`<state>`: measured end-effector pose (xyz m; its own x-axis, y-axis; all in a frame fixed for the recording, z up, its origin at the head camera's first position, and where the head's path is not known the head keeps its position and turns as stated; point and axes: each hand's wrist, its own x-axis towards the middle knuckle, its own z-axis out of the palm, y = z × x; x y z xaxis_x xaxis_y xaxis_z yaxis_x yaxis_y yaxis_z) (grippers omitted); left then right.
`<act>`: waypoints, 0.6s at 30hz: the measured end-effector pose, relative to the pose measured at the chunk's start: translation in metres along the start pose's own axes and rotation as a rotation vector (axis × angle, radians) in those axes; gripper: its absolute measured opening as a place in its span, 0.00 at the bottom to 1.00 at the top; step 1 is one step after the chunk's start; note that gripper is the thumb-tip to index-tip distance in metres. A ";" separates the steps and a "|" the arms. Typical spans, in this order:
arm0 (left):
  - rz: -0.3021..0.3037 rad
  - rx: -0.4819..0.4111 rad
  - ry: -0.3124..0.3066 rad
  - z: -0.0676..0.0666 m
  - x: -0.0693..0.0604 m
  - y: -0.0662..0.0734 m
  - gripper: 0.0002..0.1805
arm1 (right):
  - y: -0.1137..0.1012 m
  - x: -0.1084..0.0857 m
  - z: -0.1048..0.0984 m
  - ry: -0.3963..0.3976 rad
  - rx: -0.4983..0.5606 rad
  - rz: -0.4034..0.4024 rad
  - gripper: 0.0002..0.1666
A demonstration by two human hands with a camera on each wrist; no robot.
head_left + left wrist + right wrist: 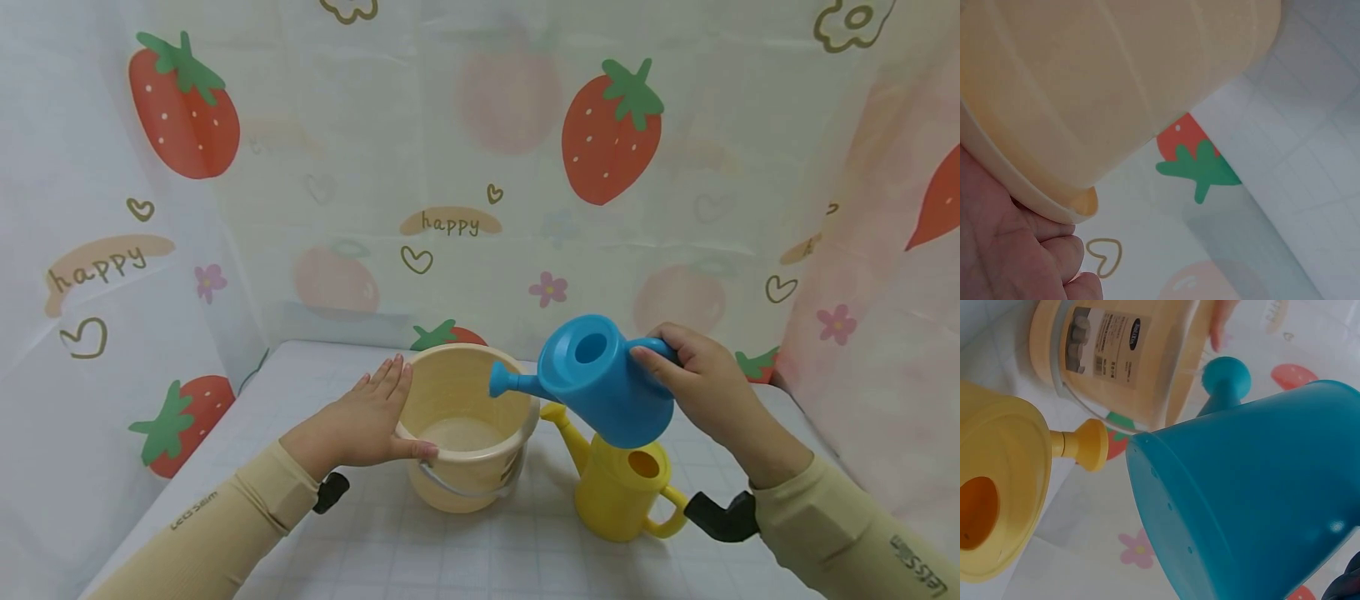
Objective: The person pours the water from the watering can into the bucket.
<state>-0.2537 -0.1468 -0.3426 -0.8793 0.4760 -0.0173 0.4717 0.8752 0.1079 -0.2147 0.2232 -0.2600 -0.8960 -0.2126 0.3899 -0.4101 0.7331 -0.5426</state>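
Beige sleeves (840, 517) lead to hands set apart: the right hand (708, 387) grips the blue watering can (618, 396) by its handle (651, 344); the straight-fingered left hand (356, 423) touches the bucket (472, 473) at its rim. Best keep the tilted spout (525, 384) over the bucket, clear of the yellow watering can (615, 492) just below; wider tabletop (375, 533) lies leftward, backdrop (450, 142) beyond.

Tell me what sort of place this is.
Probably a screened-off tabletop indoors: strawberry-print sheets hang behind and beside a white table, on which a bucket stands.
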 end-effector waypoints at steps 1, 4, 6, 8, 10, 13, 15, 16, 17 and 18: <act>-0.002 0.003 -0.001 0.000 0.000 0.000 0.68 | 0.000 0.000 0.000 0.000 0.001 0.000 0.18; -0.006 0.012 -0.005 0.000 0.000 -0.001 0.68 | 0.001 0.000 0.000 0.000 0.004 0.000 0.18; -0.006 0.011 -0.004 0.000 0.000 -0.001 0.68 | 0.001 -0.001 0.000 -0.001 0.007 0.001 0.18; -0.007 0.012 -0.006 0.000 0.000 -0.001 0.68 | 0.001 -0.001 0.001 -0.001 0.011 0.003 0.19; -0.003 0.006 -0.002 0.000 0.000 -0.001 0.68 | 0.001 -0.001 0.000 -0.003 0.015 0.005 0.19; 0.000 0.005 0.002 0.000 0.001 -0.001 0.68 | 0.000 -0.001 0.000 -0.004 0.018 0.008 0.19; 0.000 0.006 0.003 0.001 0.001 -0.001 0.68 | 0.000 -0.001 0.000 -0.005 0.015 0.008 0.19; -0.004 0.011 0.000 0.001 0.001 -0.001 0.68 | 0.000 -0.001 0.000 -0.006 0.014 0.008 0.19; -0.002 0.008 0.002 0.001 0.001 -0.001 0.68 | 0.000 -0.001 0.000 -0.007 0.012 0.008 0.19; -0.004 0.011 -0.001 0.001 0.001 -0.001 0.68 | 0.000 0.000 0.000 -0.007 0.010 0.007 0.19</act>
<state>-0.2552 -0.1470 -0.3439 -0.8813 0.4722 -0.0183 0.4685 0.8781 0.0966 -0.2142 0.2237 -0.2599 -0.9001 -0.2117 0.3807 -0.4051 0.7281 -0.5530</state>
